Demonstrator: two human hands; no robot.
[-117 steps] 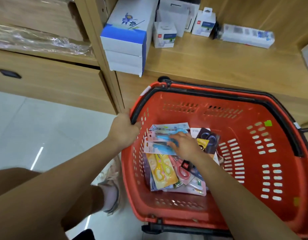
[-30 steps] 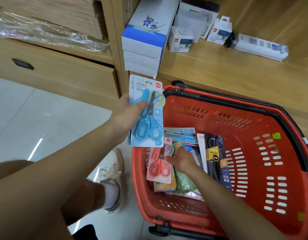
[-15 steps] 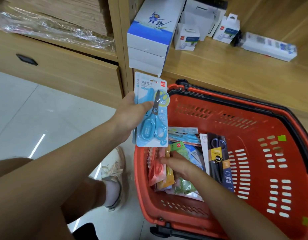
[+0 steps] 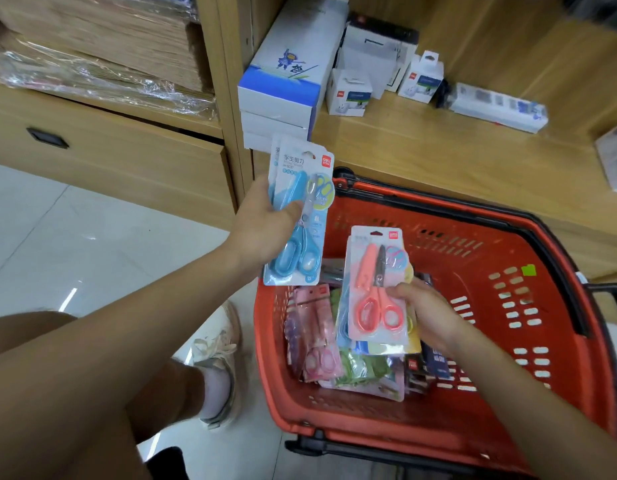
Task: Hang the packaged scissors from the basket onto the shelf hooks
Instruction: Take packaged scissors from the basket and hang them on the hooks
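- left grip point(image 4: 262, 226) grasps blue scissors pack point(image 4: 300, 168); right grip point(image 4: 428, 313) grasps pink pack point(image 4: 372, 258) over red basket point(image 4: 456, 244)
- wooden shelf point(image 4: 421, 140) carries boxes point(image 4: 286, 74); pale tiled floor point(image 4: 75, 237) below

One head-worn camera looks forward and down, close over the basket point(image 4: 549, 258).

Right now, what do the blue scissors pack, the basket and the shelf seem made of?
Blue scissors pack: printed card under clear plastic, glossy, catching light. Basket: red moulded plastic, dull sheen, slotted walls. Shelf: pale wood grain, satin; could be laminate.
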